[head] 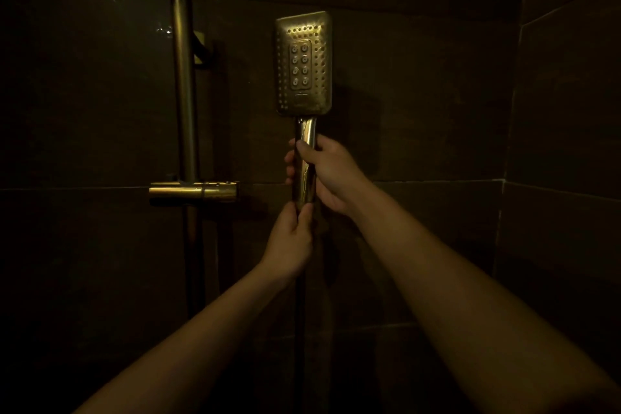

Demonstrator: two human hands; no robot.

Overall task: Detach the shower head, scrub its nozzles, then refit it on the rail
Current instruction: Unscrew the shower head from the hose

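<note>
Holding shower head (304, 65) upright beside rail (184, 84) | right hand (331, 175) wraps handle | left hand (290, 240) pinches handle's base, hose (300, 312) below

Open wall is lying right of the upright brass rail (184, 84); its horizontal brass slider bracket (193, 191) is jutting out left.

shower head (304, 65): 1 | rail (184, 84): 1 | hose (299, 329): 1 | hands: 2 — left hand (290, 244), right hand (331, 171)
</note>
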